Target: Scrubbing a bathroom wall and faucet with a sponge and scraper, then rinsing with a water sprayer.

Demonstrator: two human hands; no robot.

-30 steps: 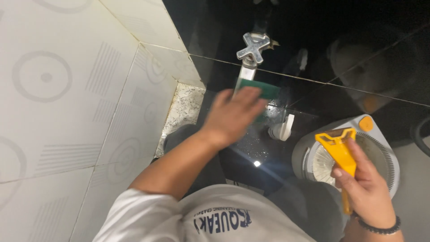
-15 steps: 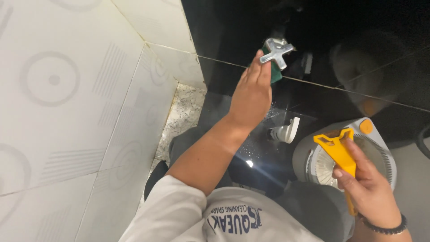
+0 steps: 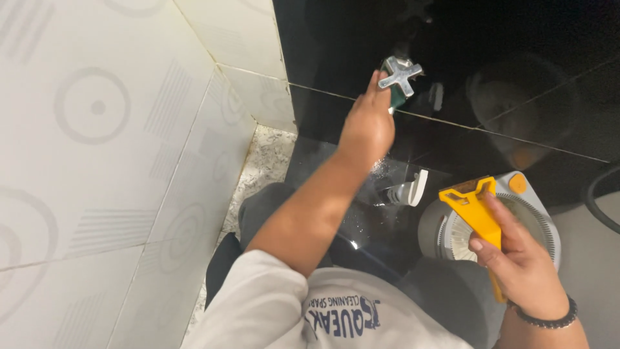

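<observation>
Head view, looking down at a corner where white patterned tiles meet a glossy black wall.

We note the left hand raised to a chrome cross tap on the black wall. Its fingers are closed on a green sponge, pressed against the wall just below and behind the tap. Only a sliver of sponge shows past the fingers.

Right hand sits low, well apart from the left. It is clamped on a yellow scraper, head pointing up and away from the wall, blade end touching nothing.

Risks, as we judge them:
- Sponge is pinched in a tight spot by the tap; knuckles could knock the cross handle and turn it.
- Black surface looks wet, with droplets near the spout; the sponge could slip out of the fingers.
- Scraper is held one-handed with attention elsewhere; its edge could graze the glossy tile or the bucket below.

Containers: one grey round bucket with a slotted wringer basket and an orange knob stands beside the right hand. We see the white slats inside; whether it holds water, we cannot tell.
</observation>
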